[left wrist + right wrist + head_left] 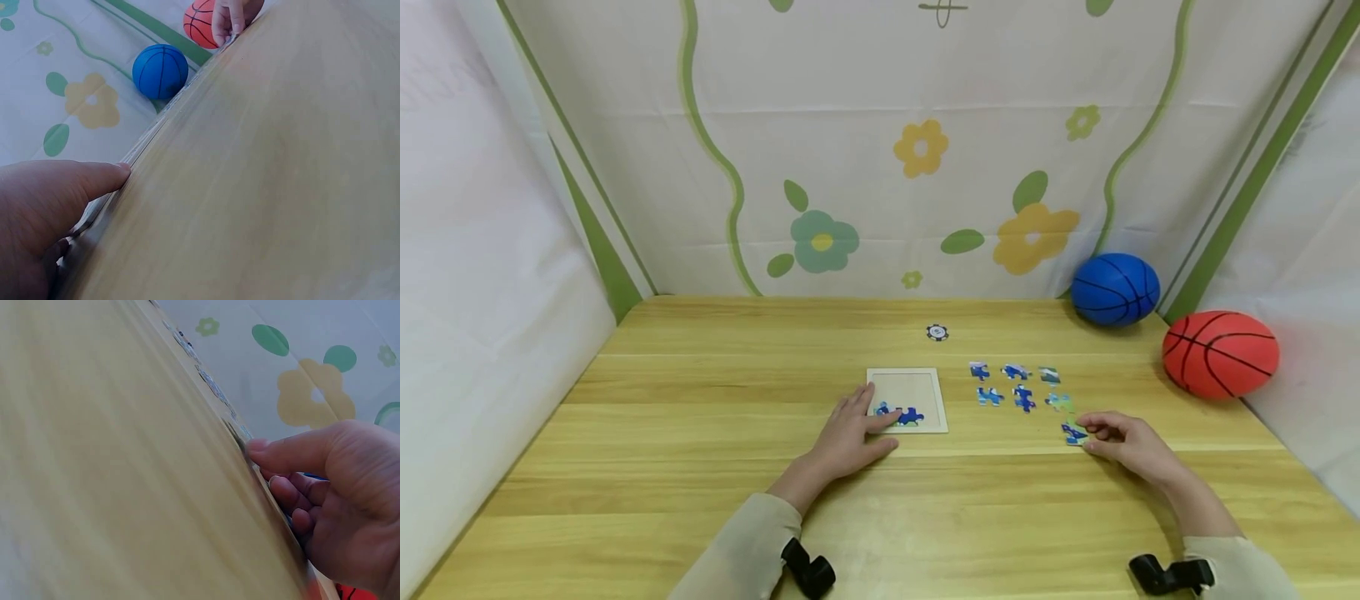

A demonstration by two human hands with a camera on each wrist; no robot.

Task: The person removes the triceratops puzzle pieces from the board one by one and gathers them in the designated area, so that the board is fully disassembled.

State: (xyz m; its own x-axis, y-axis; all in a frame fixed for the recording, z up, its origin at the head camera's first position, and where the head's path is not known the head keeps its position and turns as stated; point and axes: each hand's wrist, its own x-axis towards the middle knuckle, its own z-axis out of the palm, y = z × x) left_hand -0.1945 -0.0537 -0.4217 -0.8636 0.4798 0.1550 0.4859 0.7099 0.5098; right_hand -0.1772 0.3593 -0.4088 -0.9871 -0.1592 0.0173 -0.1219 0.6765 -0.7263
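As the head view shows it, the puzzle tray [907,400] sits mid-table [700,433] and serves as the landmark. Left hand [850,433]: flat, fingers spread and straight, resting on the tray's near left corner beside the blue pieces already seated [901,414] along its near edge. Right hand [1123,442]: well right of the tray, thumb and curled fingers pinching a loose blue piece [1073,432] against the table. Other loose pieces [1017,385]: two short rows between the tray and that hand. Poker chip [937,332]: beyond the tray. Blue ball [1115,288] and orange ball [1220,353]: far right of the tray, by the floral backdrop.

Left wrist view: the left hand's thumb [94,178] lies straight along the tray's edge; the right hand [228,19] appears small in the distance, with both balls behind it.

Right wrist view: the right hand's thumb [294,453] presses down at the piece's edge, fingers curled beneath; the piece itself is mostly hidden.

Handling judgement: lift the piece cleanly off the table first, keep the left hand steadying the tray, and match the tab outline to the seated pieces rather than forcing it.
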